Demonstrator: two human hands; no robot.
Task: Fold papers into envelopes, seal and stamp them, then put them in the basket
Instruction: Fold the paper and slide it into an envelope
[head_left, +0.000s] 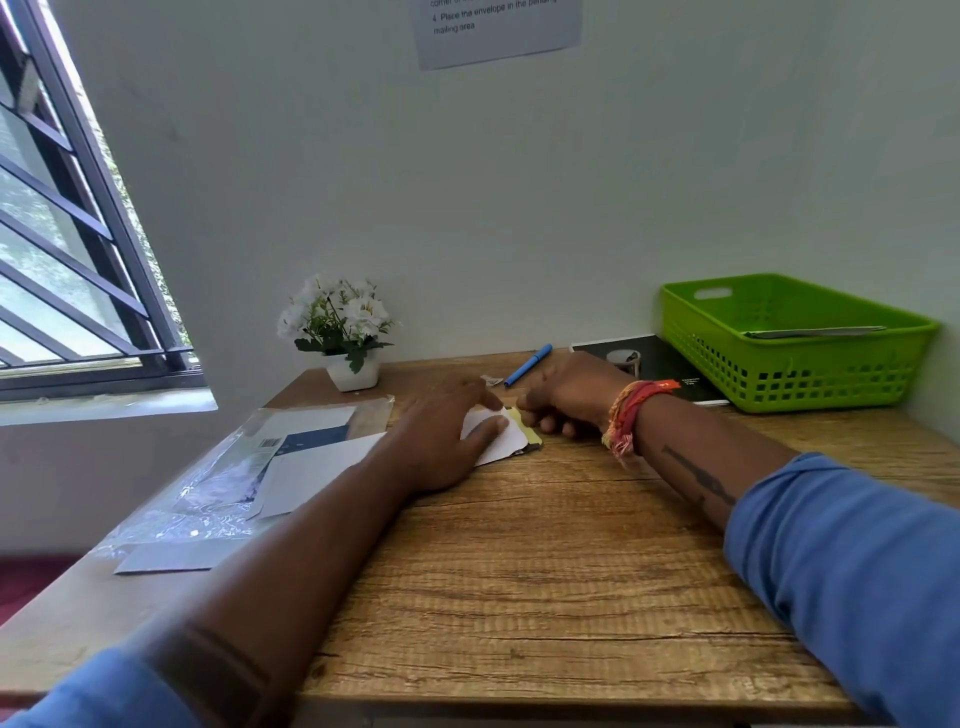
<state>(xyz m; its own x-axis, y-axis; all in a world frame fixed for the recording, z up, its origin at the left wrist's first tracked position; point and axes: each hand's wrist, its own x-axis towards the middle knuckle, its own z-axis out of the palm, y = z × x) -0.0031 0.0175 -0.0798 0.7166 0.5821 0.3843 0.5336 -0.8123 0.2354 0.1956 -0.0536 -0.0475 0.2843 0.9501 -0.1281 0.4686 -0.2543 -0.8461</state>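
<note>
Envelope (498, 439), white, flat on the wooden desk (545, 571) near its middle, a yellow strip (527, 434) showing along its right edge (paper or backing, cannot tell which).

Far left: barred window (67, 234). Below it, at the desk's left edge, a crinkled clear plastic sleeve (218, 483) with white sheets (311, 473) and a dark blue card (317, 439) lying in and over it, one more sheet (171, 561) poking out at the near end. Behind those, by the wall, a small white pot of white flowers (343, 332).

Left hand (441, 441) palm down on the envelope's left part, fingers straight and close together, pressing flat. Forearm bare, blue sleeve pushed up.

Right hand (566, 395) just beside the envelope's right edge, fingers curled under, knuckles to the desk; fingertips at the yellow strip, though whether pinching it or only touching cannot be told. Red and orange thread bands (631, 410) round that wrist, blue sleeve above.

Behind the hands: a small scrap (491, 380) and a blue pen (529, 365), lying slantwise. To the right of those, a dark booklet (660, 364), partly under the green basket (779, 384) in the far right corner, with something flat and pale (815, 331) resting inside. On the wall above, a printed notice (498, 31).
</note>
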